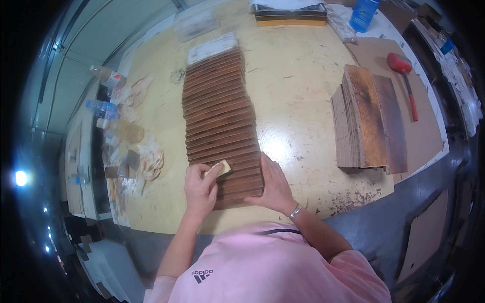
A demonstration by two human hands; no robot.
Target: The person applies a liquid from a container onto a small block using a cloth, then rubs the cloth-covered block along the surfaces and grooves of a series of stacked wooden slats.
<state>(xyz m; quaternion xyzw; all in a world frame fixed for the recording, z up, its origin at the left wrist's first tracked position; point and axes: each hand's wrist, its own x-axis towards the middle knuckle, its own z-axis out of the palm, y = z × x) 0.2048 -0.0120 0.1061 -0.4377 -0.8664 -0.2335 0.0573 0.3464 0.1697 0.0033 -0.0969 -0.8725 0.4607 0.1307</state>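
Observation:
A long row of overlapping brown wooden boards (220, 111) runs away from me down the middle of the table, stepped like louvres. My left hand (201, 189) is closed round a small pale yellow block (224, 167), perhaps a sponge or sanding pad, which touches the boards near the close end. What lies under those fingers is hidden. At the right edge of the same boards rests my right hand (274, 186), its fingers stretched along their ends and the thumb apart at the near side. A bracelet circles that wrist.
A stack of boards (361, 116) stands right on the worktable (298, 91), beside a red-headed mallet (399, 63). Bottles (108, 77) and crumpled cloths (150, 160) line the left edge. At the back are a white block (212, 46), a black-and-yellow tray (290, 20) and a blue bottle (362, 15).

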